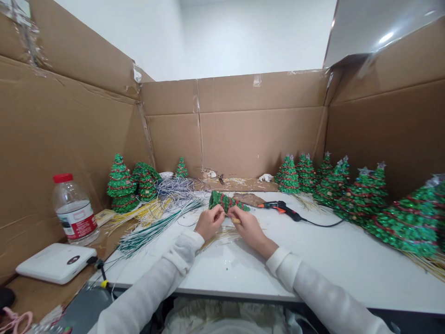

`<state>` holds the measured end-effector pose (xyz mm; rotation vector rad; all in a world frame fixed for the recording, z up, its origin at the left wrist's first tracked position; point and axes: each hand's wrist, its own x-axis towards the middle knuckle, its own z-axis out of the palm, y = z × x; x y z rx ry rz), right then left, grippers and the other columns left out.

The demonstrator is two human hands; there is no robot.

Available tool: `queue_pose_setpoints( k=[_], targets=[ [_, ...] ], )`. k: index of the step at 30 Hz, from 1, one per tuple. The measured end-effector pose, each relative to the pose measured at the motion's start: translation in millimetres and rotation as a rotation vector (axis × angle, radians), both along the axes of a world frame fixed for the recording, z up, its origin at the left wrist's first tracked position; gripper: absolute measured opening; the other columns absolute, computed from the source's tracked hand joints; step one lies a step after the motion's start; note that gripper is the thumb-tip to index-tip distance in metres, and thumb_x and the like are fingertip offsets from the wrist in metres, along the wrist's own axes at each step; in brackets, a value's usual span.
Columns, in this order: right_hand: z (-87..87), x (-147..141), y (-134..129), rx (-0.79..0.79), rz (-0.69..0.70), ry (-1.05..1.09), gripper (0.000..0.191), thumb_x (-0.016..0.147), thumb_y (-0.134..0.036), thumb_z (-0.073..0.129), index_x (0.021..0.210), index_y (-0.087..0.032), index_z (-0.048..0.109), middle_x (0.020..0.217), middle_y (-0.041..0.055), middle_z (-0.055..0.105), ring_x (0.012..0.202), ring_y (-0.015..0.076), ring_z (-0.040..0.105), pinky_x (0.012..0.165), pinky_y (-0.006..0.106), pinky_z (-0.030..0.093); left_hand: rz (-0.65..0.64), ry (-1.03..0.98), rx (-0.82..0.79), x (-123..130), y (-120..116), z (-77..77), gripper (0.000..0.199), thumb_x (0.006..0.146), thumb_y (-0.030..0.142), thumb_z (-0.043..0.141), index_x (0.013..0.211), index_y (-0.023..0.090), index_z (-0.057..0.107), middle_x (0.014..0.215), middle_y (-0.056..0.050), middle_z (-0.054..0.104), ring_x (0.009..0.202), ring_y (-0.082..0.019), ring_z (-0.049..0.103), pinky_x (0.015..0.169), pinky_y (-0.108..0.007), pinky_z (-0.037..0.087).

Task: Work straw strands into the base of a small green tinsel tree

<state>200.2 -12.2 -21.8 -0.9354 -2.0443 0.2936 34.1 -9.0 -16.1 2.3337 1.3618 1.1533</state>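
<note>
A small green tinsel Christmas tree (219,199) with a red garland lies on its side on the white table, just beyond my fingers. My left hand (210,221) is closed in a pinch by the tree's near side; what its fingertips hold is too small to make out. Close on its right, my right hand (248,228) is also pinched, with a small tan piece showing at its fingers that I cannot name. Thin straw-coloured strands (222,235) lie beneath both hands. Right behind the right hand rests a black and orange glue gun (283,209), its nozzle beside a brown, stained pad (248,199).
Finished trees (361,190) line the right side, and more trees (120,185) stand at the left. Green wires (156,227), yellow strands (153,211) and a lilac tangle (177,188) cover the left. A bottle (76,213) and white device (55,262) sit beside cardboard walls (236,134).
</note>
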Motion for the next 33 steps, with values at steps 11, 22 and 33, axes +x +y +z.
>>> queue_pose_setpoints(
  k=[11, 22, 33],
  targets=[
    [0.2, 0.3, -0.5, -0.001, 0.068, 0.008, 0.020, 0.074, -0.009, 0.035, 0.082, -0.021, 0.049, 0.075, -0.0003, 0.055, 0.065, 0.0134, 0.046, 0.060, 0.022, 0.031, 0.044, -0.006, 0.061, -0.4, -0.3, 0.8, 0.018, 0.081, 0.028, 0.040, 0.069, 0.018, 0.049, 0.050, 0.007, 0.038, 0.047, -0.008, 0.035, 0.050, -0.021, 0.025],
    [0.3, 0.5, 0.2, -0.019, 0.072, 0.029, 0.021, 0.066, -0.007, 0.033, 0.077, -0.020, 0.044, 0.073, -0.0005, 0.051, 0.065, 0.0137, 0.043, 0.059, 0.022, 0.030, 0.090, -0.010, 0.073, -0.1, -1.7, 2.8, 0.019, 0.082, 0.027, 0.038, 0.068, 0.019, 0.049, 0.049, 0.006, 0.038, 0.046, -0.008, 0.036, 0.051, -0.021, 0.026],
    [-0.2, 0.3, -0.6, -0.048, 0.070, -0.026, 0.017, 0.078, -0.013, 0.037, 0.084, -0.021, 0.050, 0.075, -0.0002, 0.057, 0.066, 0.0135, 0.049, 0.060, 0.022, 0.032, 0.032, 0.077, 0.056, -0.1, -2.1, 2.6, 0.021, 0.085, 0.032, 0.038, 0.075, 0.020, 0.051, 0.052, 0.006, 0.043, 0.047, -0.009, 0.039, 0.050, -0.021, 0.027]
  ],
)
